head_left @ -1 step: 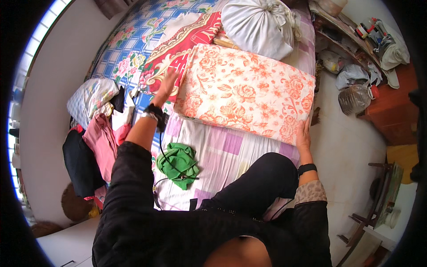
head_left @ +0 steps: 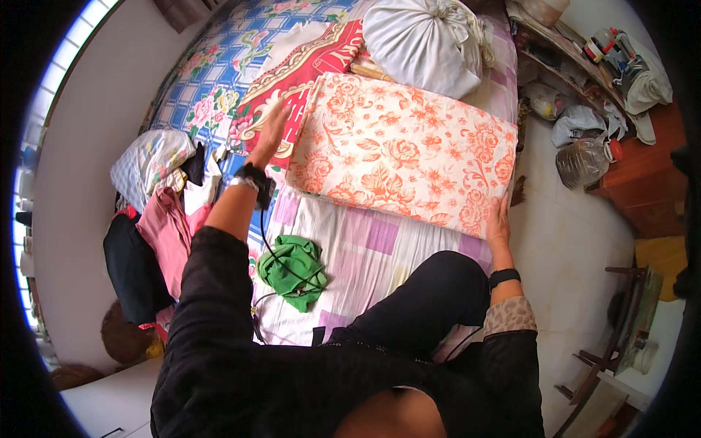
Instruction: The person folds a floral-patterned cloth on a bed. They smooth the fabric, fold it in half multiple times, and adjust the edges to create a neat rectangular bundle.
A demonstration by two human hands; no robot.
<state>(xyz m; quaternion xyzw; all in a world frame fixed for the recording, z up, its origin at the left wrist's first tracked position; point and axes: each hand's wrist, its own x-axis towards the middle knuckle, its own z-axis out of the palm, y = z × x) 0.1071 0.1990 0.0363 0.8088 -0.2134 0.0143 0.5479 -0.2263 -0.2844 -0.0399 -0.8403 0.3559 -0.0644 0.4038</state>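
Bed (head_left: 365, 233) carries 1 folded cloth (head_left: 401, 152), set between left hand (head_left: 272, 135) (fingers straight, gripping nothing; contact uncertain) and right hand (head_left: 498, 223), fingers laid along its edge, grip unclear. Uneven pushing could skew its layers; the wrist cord (head_left: 264, 237), crossing the green shirt (head_left: 299, 255), could snag.

Folded floral cloth (head_left: 401, 150): orange on white, flat on the bed (head_left: 358, 237).
Left hand (head_left: 272, 136): spread, just beside its left edge.
Right hand (head_left: 498, 220): touching its near right corner.
Green cloth (head_left: 292, 266): crumpled, black cable (head_left: 263, 230) across it.
White bundle (head_left: 423, 47): gathered at top.
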